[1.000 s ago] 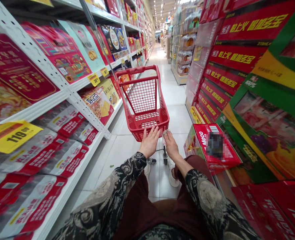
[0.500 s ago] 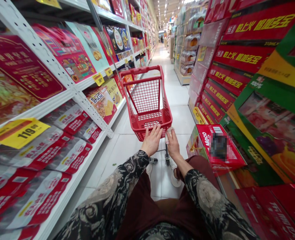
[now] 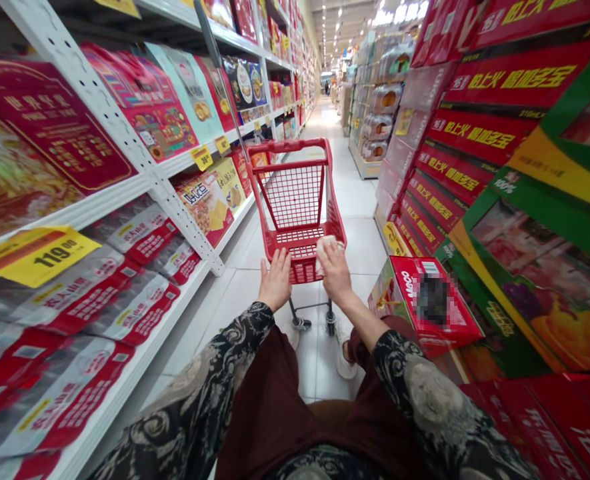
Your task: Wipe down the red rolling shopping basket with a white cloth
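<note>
The person's left hand (image 3: 276,281) has its fingers (image 3: 269,265) spread apart at the rear left corner of a red plastic mesh shopping trolley (image 3: 287,144), contact unconfirmed. The right hand (image 3: 335,273) has its fingers (image 3: 331,252) curled together over a small pale wrapped item (image 3: 326,244), too blurred to identify, at the trolley's rear rim. The trolley stands on white floor tiles (image 3: 245,313), between white metal shelving (image 3: 115,140) stocked with red packets (image 3: 135,233) on the left and stacked red-and-green gift boxes (image 3: 499,200) on the right.
</note>
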`<state>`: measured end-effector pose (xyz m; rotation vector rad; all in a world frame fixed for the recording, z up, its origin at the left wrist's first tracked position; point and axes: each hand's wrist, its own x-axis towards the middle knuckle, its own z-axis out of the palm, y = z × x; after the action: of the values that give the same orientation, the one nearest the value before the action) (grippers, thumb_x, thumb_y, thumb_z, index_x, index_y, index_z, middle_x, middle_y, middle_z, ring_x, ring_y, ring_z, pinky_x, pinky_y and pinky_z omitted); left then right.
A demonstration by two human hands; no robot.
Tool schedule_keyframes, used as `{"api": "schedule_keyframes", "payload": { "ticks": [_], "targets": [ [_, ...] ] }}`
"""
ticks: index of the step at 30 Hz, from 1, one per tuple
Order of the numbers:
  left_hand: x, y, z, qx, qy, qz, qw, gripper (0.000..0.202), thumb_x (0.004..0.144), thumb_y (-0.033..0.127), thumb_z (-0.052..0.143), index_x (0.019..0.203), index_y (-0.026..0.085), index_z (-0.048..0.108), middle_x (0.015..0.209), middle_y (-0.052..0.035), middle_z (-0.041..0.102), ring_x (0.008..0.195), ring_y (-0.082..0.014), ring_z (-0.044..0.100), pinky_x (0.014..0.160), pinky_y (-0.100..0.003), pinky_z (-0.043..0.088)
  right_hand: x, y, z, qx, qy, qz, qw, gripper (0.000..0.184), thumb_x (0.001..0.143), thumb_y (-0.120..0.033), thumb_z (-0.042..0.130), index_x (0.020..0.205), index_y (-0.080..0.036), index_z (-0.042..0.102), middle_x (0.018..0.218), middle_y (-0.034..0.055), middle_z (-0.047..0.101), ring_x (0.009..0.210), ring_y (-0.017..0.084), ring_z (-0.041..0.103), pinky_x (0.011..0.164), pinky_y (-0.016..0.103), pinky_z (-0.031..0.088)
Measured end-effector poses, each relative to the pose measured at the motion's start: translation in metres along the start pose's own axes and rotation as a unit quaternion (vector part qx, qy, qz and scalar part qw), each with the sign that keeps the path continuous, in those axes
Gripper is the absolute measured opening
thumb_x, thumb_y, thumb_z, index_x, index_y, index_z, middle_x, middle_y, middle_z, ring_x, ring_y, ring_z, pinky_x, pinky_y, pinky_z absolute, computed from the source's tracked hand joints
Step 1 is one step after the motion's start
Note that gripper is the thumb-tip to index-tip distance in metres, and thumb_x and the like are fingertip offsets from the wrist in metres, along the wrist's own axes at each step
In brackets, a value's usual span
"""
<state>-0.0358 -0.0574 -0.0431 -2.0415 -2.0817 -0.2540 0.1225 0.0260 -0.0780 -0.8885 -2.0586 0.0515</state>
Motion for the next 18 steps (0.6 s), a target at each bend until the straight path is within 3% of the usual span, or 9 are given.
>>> {"api": "schedule_keyframes", "payload": {
  "ticks": [3,5,7,9,13,15,18],
  "targets": [
    [-0.004,-0.004,-0.001,-0.013,-0.004,-0.016,1.000,0.066,0.072,0.011,0.038,0.137,0.008,0.027,0.147,-0.0139,0.022,0.136,-0.0252,0.018,0.106,-0.056,0.019,-0.001,-0.033,0.021,0.005,-0.061,-0.059,0.996,0.037,0.084,-0.011,0.046,0.119,-0.019,0.055,0.136,0.0086,0.043,0.136,0.020,0.018,0.110,0.048,0.019],
    [-0.005,-0.007,-0.003,-0.018,-0.005,-0.021,1.000,0.065,0.072,0.011,0.038,0.136,0.007,0.027,0.147,-0.0139,0.021,0.136,-0.0250,0.018,0.106,-0.055,0.019,-0.001,-0.041,0.025,0.010,-0.079,-0.083,0.993,0.036,0.084,-0.013,0.047,0.118,-0.020,0.055,0.137,0.0083,0.043,0.136,0.020,0.018,0.109,0.048,0.022],
    [-0.006,-0.010,-0.005,-0.021,-0.003,-0.026,0.999,0.065,0.073,0.011,0.038,0.136,0.007,0.026,0.147,-0.0143,0.021,0.136,-0.0251,0.017,0.106,-0.056,0.019,0.001,-0.031,0.019,0.013,-0.081,-0.099,0.992,0.036,0.084,-0.012,0.047,0.118,-0.020,0.056,0.136,0.0077,0.044,0.135,0.020,0.019,0.109,0.046,0.023],
    [-0.007,-0.014,-0.007,-0.025,-0.001,-0.038,0.999,0.065,0.073,0.012,0.038,0.137,0.008,0.026,0.147,-0.0151,0.021,0.136,-0.0256,0.017,0.106,-0.057,0.020,0.003,-0.007,0.004,0.011,-0.064,-0.091,0.994,0.039,0.083,-0.010,0.046,0.119,-0.020,0.055,0.137,0.0069,0.043,0.135,0.019,0.020,0.110,0.045,0.024],
    [-0.008,-0.017,-0.004,-0.040,0.002,-0.052,0.998,0.067,0.071,0.011,0.041,0.137,0.010,0.026,0.147,-0.0157,0.022,0.136,-0.0261,0.017,0.106,-0.057,0.019,0.004,0.042,-0.029,-0.020,0.014,0.003,1.000,0.048,0.078,-0.006,0.044,0.124,-0.021,0.051,0.142,0.0061,0.035,0.136,0.022,0.018,0.109,0.048,0.025],
    [-0.008,-0.017,-0.002,-0.051,0.007,-0.053,0.997,0.067,0.071,0.011,0.041,0.137,0.010,0.026,0.147,-0.0156,0.023,0.136,-0.0265,0.016,0.106,-0.057,0.020,0.005,0.044,-0.032,-0.028,0.026,0.030,0.999,0.051,0.077,-0.006,0.044,0.127,-0.020,0.048,0.143,0.0074,0.032,0.135,0.023,0.018,0.108,0.049,0.025],
    [-0.008,-0.015,-0.002,-0.064,0.011,-0.059,0.996,0.065,0.073,0.012,0.042,0.136,0.010,0.026,0.146,-0.0158,0.023,0.136,-0.0271,0.016,0.105,-0.056,0.023,0.006,0.014,-0.015,-0.013,-0.016,0.004,1.000,0.053,0.079,-0.007,0.045,0.131,-0.016,0.043,0.143,0.0104,0.032,0.136,0.023,0.018,0.110,0.048,0.022]
  ]
}}
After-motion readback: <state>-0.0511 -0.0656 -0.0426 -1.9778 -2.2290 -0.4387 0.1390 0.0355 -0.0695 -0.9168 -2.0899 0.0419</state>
